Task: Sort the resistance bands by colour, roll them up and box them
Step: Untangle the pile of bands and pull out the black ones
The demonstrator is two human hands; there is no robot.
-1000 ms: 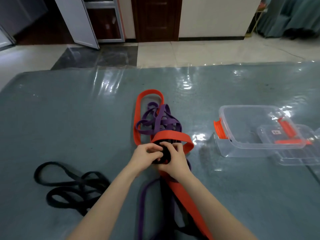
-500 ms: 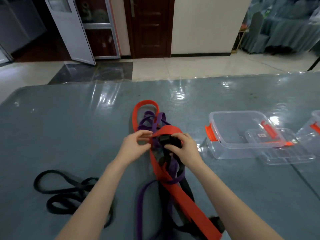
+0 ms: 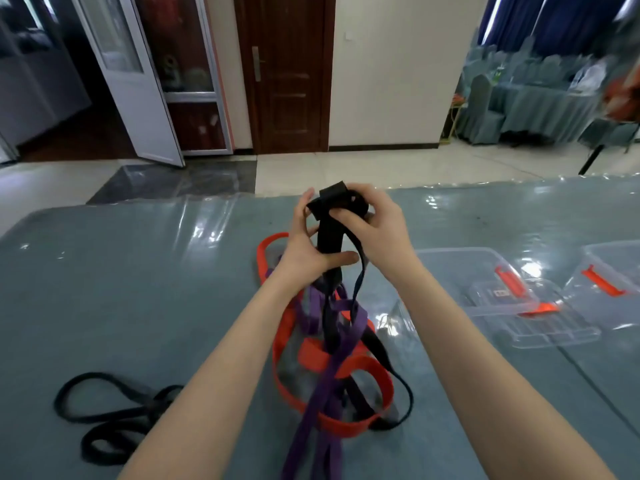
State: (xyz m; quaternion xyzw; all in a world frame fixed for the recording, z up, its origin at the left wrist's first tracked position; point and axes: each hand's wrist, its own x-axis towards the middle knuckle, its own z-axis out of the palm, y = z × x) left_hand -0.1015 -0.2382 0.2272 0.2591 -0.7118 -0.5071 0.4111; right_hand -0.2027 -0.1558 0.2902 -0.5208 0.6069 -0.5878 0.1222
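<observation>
the flat black rubber resistance band (image 3: 330,233) is held raised above the tangled pile of orange, purple and black bands (image 3: 332,348), which serves as the landmark here. its upper end is wound into a small coil that sits between both hands, and the unrolled length hangs almost straight down from the coil into the pile. the long axis of the free length is therefore near vertical, with the coiled end pointing up and away from the person. lifting it this way appears intended to let the loose part hang straight and draw out of the other colours while the roll is built.

the left hand (image 3: 308,244) grips the band just below the coil, thumb laid across the front of the strap and fingers curled behind it. the right hand (image 3: 375,226) wraps around the coil from the far side, fingers curled over the top, and appears to hold the wound turns in place. a thinner strand loops down from the right hand to the pile.

in the pile, a wide orange band (image 3: 346,367) and a purple band (image 3: 322,396) cross over the black one, so the sort is judged incomplete.

left of the pile, a separate black band (image 3: 107,417) lies loose on the grey table covering (image 3: 138,289). right of the pile stands an open clear plastic box with orange latches (image 3: 450,268), with a clear lid (image 3: 540,323) lying against it and a second clear box (image 3: 613,271) beyond.
</observation>
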